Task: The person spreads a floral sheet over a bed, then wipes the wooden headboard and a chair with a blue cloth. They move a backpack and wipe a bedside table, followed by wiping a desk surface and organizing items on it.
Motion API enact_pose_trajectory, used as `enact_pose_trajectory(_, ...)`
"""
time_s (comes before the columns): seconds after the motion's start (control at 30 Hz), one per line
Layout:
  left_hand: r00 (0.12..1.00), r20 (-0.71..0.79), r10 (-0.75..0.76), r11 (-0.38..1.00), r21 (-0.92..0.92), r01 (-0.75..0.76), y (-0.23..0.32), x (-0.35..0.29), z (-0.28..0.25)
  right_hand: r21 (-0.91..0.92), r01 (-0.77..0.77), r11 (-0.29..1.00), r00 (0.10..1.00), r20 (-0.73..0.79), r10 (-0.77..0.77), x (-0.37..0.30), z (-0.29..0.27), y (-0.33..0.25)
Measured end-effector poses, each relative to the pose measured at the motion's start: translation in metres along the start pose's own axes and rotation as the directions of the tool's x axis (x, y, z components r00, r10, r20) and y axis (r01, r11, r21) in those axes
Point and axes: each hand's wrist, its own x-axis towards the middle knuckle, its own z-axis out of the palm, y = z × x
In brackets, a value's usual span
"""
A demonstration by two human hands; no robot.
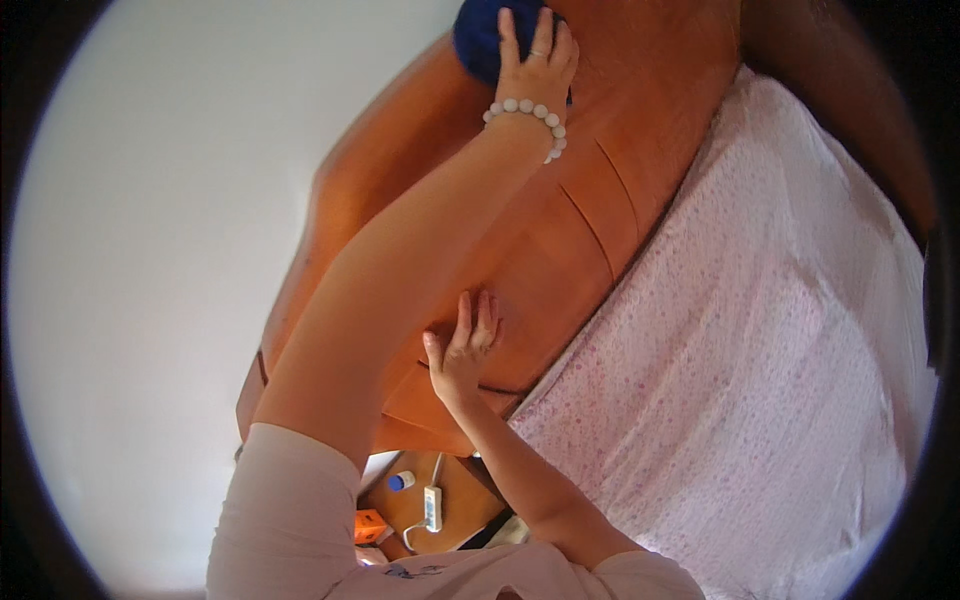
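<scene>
Upholstered headboard (540, 260) looked leather-like, smooth, faintly glossy, with creased seams. Blue cloth (478, 40) looked soft, matt. Bracelet beads (527, 106) seemed smooth, rounded, stone or plastic unclear. Ring (538, 53) appeared metal. Bedsheet (740, 330) was thin, matt cloth, wrinkled. Wall (170, 250) looked smooth, matt. Sleeve (285, 500) was matt fabric. Tabletop (462, 500) seemed smooth wood; bottle (401, 481) and power strip (432, 508) looked plastic.

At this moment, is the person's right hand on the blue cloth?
No, the left hand is on the blue cloth, while the right hand is at the orange headboard.
</scene>
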Motion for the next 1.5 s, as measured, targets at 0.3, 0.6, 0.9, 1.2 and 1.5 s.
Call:
enact_pose_trajectory(0.3,0.847,0.331,0.415,0.888,-0.351,-0.298,0.145,-0.078,0.046,0.122,-0.029,0.992,0.967,0.257,-0.003,-0.075,-0.047,0.044)
enact_pose_trajectory(0.6,0.886,0.169,0.432,0.858,-0.380,-0.346,0.173,-0.148,0.011,0.241,-0.329,0.913,0.927,0.266,0.264,-0.152,-0.111,0.119)
enact_pose_trajectory(0.9,0.594,0.143,0.791,0.573,-0.513,-0.639,0.181,-0.525,0.083,0.054,-0.409,0.911,0.893,0.230,0.387,-0.221,-0.172,0.117)
enact_pose_trajectory(1.2,0.971,0.040,0.235,0.839,-0.512,-0.182,0.011,-0.644,0.062,0.219,-0.050,0.974,0.937,0.347,-0.030,-0.206,-0.105,-0.027)
enact_pose_trajectory(1.5,0.288,0.419,-0.861,-0.280,-0.863,0.421,-0.034,-0.582,0.022,0.323,0.704,0.632,0.584,0.244,-0.775,-0.105,-0.002,-0.241)
